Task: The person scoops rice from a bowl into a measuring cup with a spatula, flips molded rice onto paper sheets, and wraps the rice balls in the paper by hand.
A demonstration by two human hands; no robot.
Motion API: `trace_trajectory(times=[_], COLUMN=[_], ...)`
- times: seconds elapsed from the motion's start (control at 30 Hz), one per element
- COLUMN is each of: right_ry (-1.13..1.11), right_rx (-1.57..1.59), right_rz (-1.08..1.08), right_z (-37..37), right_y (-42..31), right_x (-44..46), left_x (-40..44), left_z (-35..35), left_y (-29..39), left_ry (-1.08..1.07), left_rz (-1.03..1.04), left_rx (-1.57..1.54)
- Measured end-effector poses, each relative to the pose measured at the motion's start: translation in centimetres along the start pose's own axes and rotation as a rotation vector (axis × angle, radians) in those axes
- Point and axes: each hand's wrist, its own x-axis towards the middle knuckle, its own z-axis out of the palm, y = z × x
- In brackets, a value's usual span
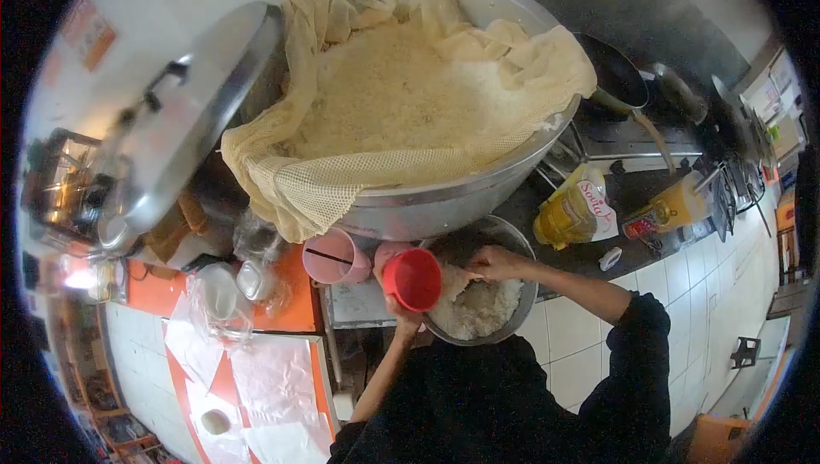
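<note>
My left hand (404, 314) is wrapped round a red plastic cup (413, 280), held tilted at the left rim of a metal bowl (518, 325). White cooked rice (478, 310) lies in that bowl. Over the bowl, my right hand (498, 263) has its fingers closed; a pale shape with rice on it shows at the fingertips, too small to name. Behind both hands stands a large metal pot (410, 212), lined with a yellowish mesh cloth (299, 182) and filled with rice (393, 97). A pink cup (333, 256) stands left of the red one.
An oil bottle (571, 212) and a yellow container (670, 205) stand on the stove side at right, near a black pan (613, 71). A large metal lid (205, 105) leans at left. White paper sheets (278, 379) cover part of an orange table (290, 302).
</note>
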Motion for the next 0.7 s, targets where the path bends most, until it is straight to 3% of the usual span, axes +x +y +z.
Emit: trace_trajectory(times=[0.13,0.23,0.27,0.37,0.43,0.5,0.6,0.7], right_ry=[0.057,0.077,0.136,0.35,0.55,0.647,0.82,0.789], right_rx=[0.007,-0.024,-0.005,-0.003,-0.085,-0.139,0.027,-0.045], right_rz=[-0.157,-0.053,0.005,0.103,0.066,0.205,0.034,0.048], right_z=[-0.6,-2.6,-3.1,-2.6,-0.3,3.4,7.2,8.7], right_y=[0.4,-0.1,-0.6,-2.9,-4.5,-6.8,-9.0,-9.1], right_x=[-1.2,-4.9,-6.5,-10.8,-12.7,-13.3,-12.8,-12.8], left_x=[-0.1,0.1,0.4,0.6,0.7,0.8,1.2,0.7], left_z=[-1.0,-1.0,-0.2,0.2,1.3,3.2,4.3,4.5], left_y=[0.5,4.7,7.5,9.5,8.9,8.3,8.0,7.0], left_ry=[0.125,0.203,0.183,-0.139,-0.226,-0.241,-0.285,-0.327], left_rz=[-0.008,-0.01,-0.044,-0.2,-0.41,-0.59,-0.597,-0.587], left_rx=[-0.086,0.012,0.149,0.154,0.018,-0.131,-0.037,-0.018])
